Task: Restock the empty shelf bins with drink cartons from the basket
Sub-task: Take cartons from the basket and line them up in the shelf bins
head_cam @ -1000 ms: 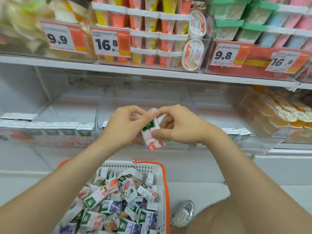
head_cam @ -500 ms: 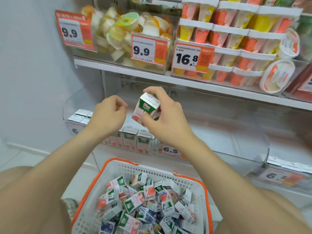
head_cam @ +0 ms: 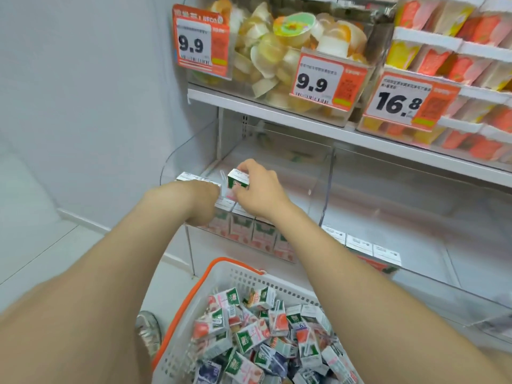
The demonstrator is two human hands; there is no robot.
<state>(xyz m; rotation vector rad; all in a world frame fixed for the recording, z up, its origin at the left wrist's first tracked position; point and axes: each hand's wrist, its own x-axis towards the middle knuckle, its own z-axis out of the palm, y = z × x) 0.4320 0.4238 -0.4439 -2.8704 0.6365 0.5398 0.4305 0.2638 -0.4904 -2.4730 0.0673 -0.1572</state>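
The right hand [head_cam: 259, 191] gripped a drink carton [head_cam: 237, 180] over the shelf bin [head_cam: 328, 178]; the left hand [head_cam: 203, 199], just beside, had its fingers hidden.

Cartons [head_cam: 250, 339] green-white-pink; basket [head_cam: 243, 275] white, orange rim; price tags [head_cam: 315, 79] orange-white, black digits.

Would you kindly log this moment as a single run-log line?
step: shelving | right hand: holds carton above bin | left hand: at carton row, grip hidden | basket: many cartons
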